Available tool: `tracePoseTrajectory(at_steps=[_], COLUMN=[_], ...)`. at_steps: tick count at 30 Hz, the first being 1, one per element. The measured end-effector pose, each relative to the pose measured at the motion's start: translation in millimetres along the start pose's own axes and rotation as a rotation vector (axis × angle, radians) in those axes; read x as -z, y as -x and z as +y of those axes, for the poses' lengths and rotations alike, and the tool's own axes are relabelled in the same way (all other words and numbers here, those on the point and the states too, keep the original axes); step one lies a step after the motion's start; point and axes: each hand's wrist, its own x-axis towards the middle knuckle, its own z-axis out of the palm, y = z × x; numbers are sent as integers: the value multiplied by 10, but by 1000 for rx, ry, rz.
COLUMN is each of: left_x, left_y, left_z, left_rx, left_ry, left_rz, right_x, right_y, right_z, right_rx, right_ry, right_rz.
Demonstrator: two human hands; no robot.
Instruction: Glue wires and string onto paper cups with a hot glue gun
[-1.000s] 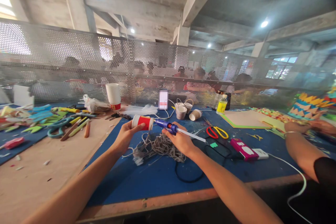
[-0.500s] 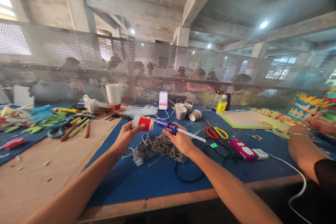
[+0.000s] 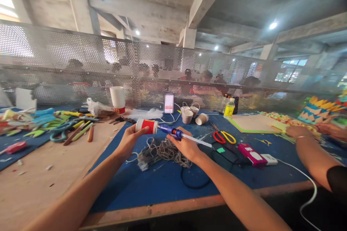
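Note:
My left hand [image 3: 128, 140] grips a red and white paper cup [image 3: 148, 126], which lies on its side in the air with its base to the right. Wrapped in my right hand [image 3: 185, 143] is a blue glue gun [image 3: 169, 130], its nozzle at the right end of the cup. A long white glue stick [image 3: 197, 140] sticks out of the gun's back. Under both hands a heap of grey twine [image 3: 169, 153] rests on the blue table mat [image 3: 130, 191].
Small cups [image 3: 187, 114] stand behind my hands. Red and yellow scissors [image 3: 224, 137], a magenta box [image 3: 252, 154] and a bottle [image 3: 229, 109] are to the right, beyond them a person's arm [image 3: 311, 151]. Stacked cups [image 3: 117, 98] and tools [image 3: 61, 131] are at left.
The cup and my left hand have shifted very slightly left, and the glue gun's nozzle still meets the cup's end. The other person's hand at the right has moved a little left.

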Motion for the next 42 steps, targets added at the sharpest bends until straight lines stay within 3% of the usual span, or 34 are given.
tracePoseTrajectory(at_steps=[6, 12, 17, 22, 26, 31, 42], left_x=[1, -12, -44, -105, -161, -183, -202], left_y=[-35, -47, -31, 27, 86, 120, 116], left_z=[-9, -33, -60, -34, 1, 11, -14], left_rx=[40, 85, 148, 201, 230, 239, 204], left_ry=[55, 169, 213, 271, 289, 286, 149], left_rz=[34, 4, -44, -187, -308, -361, -308], right_x=[15, 64, 18, -25, -2, -13, 2], right_y=[-5, -18, -63, -104, -118, -109, -123], right_z=[-32, -54, -3, 38, 6, -9, 23], right_rx=[-57, -369, -387, -465, -490, -505, -468], right_ry=[-147, -519, -740, -819, -926, -923, -779], right_rz=[-36, -170, -67, -13, -41, -86, -13])
